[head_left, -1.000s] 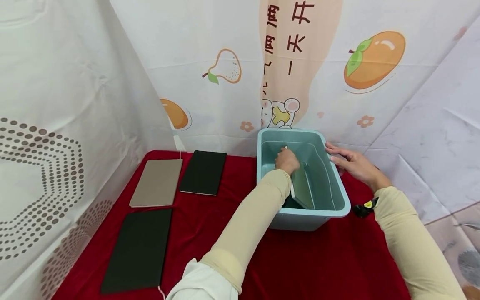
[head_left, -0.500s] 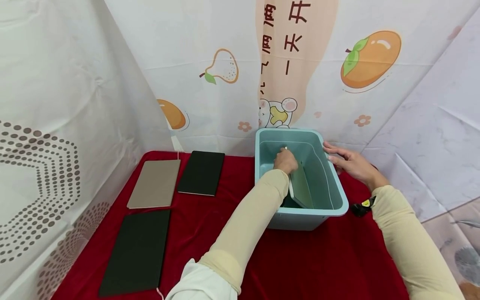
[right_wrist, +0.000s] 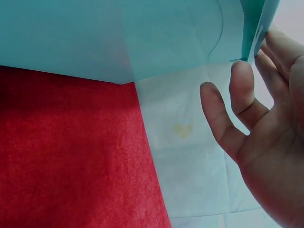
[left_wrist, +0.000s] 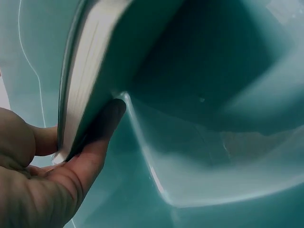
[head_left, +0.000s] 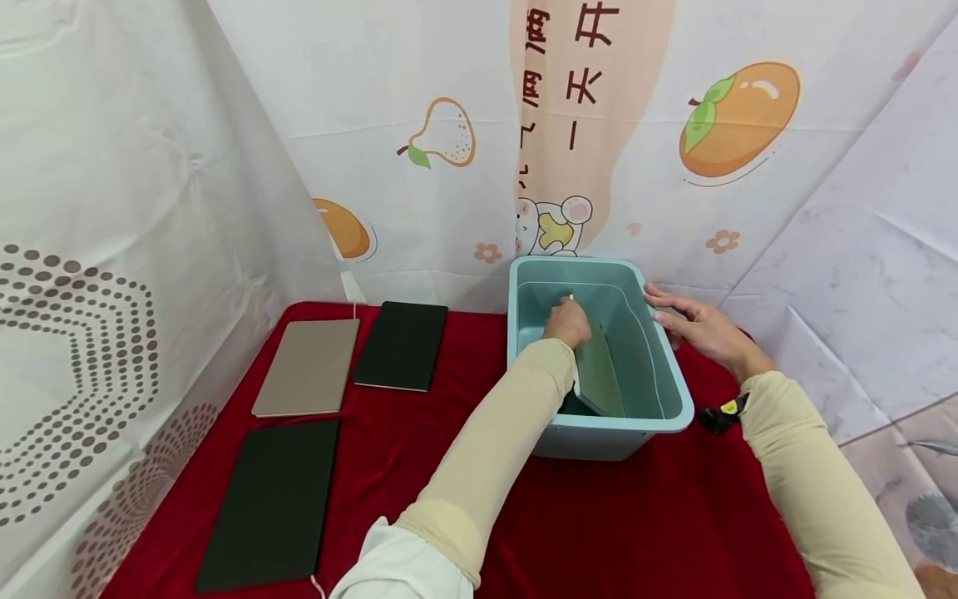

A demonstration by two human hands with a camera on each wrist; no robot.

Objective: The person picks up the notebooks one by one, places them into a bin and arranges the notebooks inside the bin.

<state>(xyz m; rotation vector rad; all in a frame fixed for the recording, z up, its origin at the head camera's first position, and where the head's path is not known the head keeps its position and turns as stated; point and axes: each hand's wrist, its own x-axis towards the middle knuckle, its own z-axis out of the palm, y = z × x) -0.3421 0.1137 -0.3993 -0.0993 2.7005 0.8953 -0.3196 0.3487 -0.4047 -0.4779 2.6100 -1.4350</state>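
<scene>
A light blue-green plastic bin (head_left: 599, 441) stands on the red cloth. Inside it, my left hand (head_left: 567, 323) pinches a notebook (head_left: 601, 378) by its far end. The notebook leans on edge; its pale page block and dark cover show in the left wrist view, where thumb and fingers (left_wrist: 90, 159) lie on either side of it. What lies under it is mostly hidden by the arm. My right hand (head_left: 699, 329) touches the bin's right rim with its fingertips, fingers mostly extended, as the right wrist view also shows.
Left of the bin lie a beige notebook (head_left: 307, 366), a small black notebook (head_left: 401, 345) and a large black notebook (head_left: 269, 503) on the red cloth (head_left: 419, 449). Printed white curtains (head_left: 359, 100) close in the back and sides, right behind the bin.
The near end of the notebook in the bin has tilted slightly to the left. Both hands keep their places, and the head view has shifted a little.
</scene>
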